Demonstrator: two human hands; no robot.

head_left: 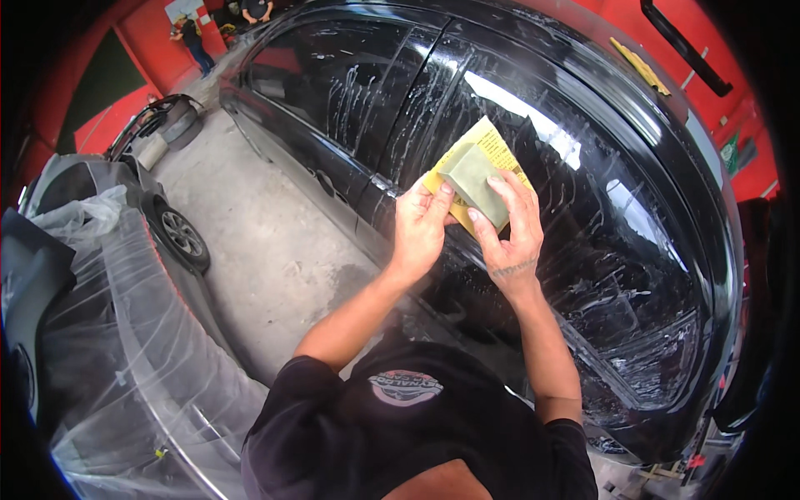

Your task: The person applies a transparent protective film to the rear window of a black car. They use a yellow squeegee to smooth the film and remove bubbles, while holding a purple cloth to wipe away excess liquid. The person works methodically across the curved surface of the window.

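Note:
A grey-green sanding block (pixel 475 177) lies on the printed yellow back of a sheet of sandpaper (pixel 493 143), held up in front of the car's side. My left hand (pixel 419 229) grips the sheet's left edge, its thumb pressed against the block's corner. From the right, my right hand (pixel 515 229) holds the block, with fingertips on its upper face and the thumb at its lower end. The fingers beneath the sheet are mostly hidden. Behind both hands stands the black car (pixel 400 100), its windows and panels streaked with whitish wet residue.
On the left, a second car is draped in clear plastic sheeting (pixel 142 333), its wheel (pixel 181 233) showing. Concrete floor (pixel 267 225) runs between the cars. A yellow cloth (pixel 640 65) lies on the black car's roof. Two people stand at the far end, one beside a red wall (pixel 154 46).

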